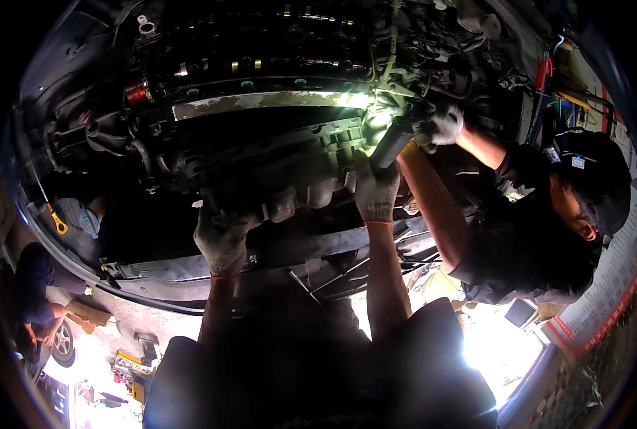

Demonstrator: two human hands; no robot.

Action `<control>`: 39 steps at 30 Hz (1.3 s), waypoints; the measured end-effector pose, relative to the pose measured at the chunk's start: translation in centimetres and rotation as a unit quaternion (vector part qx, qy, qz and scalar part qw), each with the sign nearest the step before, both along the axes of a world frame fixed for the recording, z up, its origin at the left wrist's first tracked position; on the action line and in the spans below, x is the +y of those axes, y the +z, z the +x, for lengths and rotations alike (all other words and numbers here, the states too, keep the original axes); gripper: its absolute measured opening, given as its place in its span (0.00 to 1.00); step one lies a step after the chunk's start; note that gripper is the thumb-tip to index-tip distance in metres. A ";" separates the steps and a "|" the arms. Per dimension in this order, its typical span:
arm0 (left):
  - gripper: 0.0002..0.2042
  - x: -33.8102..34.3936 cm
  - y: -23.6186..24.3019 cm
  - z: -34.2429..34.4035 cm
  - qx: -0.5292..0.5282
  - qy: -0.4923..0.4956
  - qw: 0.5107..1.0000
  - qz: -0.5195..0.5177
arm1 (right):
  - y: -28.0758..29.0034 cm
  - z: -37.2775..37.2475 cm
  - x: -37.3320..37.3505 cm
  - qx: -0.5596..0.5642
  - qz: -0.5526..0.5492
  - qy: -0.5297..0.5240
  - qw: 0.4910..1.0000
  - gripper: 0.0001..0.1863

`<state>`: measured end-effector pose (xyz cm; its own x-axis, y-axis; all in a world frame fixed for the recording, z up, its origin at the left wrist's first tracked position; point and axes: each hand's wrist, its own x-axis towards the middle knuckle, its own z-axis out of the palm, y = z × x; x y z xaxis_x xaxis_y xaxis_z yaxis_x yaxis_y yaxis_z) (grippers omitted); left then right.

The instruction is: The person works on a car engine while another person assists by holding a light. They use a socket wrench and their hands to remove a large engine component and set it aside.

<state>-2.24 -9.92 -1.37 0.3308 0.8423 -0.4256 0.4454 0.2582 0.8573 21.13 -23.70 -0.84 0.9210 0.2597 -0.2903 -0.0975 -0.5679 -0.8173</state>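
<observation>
My left hand (pixel 222 239), in a grey knit glove, is closed round the lower left edge of a long dark part with rounded runners, seemingly an intake manifold (pixel 279 161). My right hand (pixel 375 191), gloved too, grips the same part near its right end, its fingertips partly hidden. The part lies tilted along the engine, below a pale metal edge (pixel 261 104). Just above my right hand, a person at the right holds a dark work light (pixel 392 143), which brightens that end. That person's gloved hand (pixel 443 124) is beside the lamp, on the engine side.
The engine top (pixel 261 46) fills the far side. A yellow dipstick loop (pixel 58 223) hangs at the left, near another gloved hand (pixel 84 217). The front body panel (pixel 182 268) runs below my hands. Another person (pixel 40 300) is at lower left, near tools (pixel 132 363).
</observation>
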 end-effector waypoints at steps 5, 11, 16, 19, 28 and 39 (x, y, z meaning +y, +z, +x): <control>0.26 -0.1 0.5 0.3 0.054 -0.009 0.998 -0.019 | 0.8 0.1 0.4 0.007 0.026 0.009 1.000 0.11; 0.26 -0.7 -0.6 0.7 -0.024 0.056 0.998 -0.031 | 1.2 -0.2 0.7 -0.003 -0.005 0.008 1.000 0.14; 0.28 -0.5 0.0 0.8 -0.006 0.054 0.998 -0.014 | 0.2 0.2 0.4 -0.037 -0.005 0.031 0.999 0.14; 0.29 -0.7 -1.0 0.5 -0.023 0.068 0.997 -0.030 | 0.0 -0.1 0.4 -0.090 -0.023 0.055 0.994 0.13; 0.27 -0.7 -0.6 0.5 -0.033 0.058 0.997 -0.024 | 0.4 -0.1 0.8 -0.076 0.004 0.046 0.996 0.12; 0.29 -0.6 -0.7 0.3 0.013 0.036 0.999 0.021 | 1.4 0.1 0.8 0.004 -0.015 0.026 1.000 0.10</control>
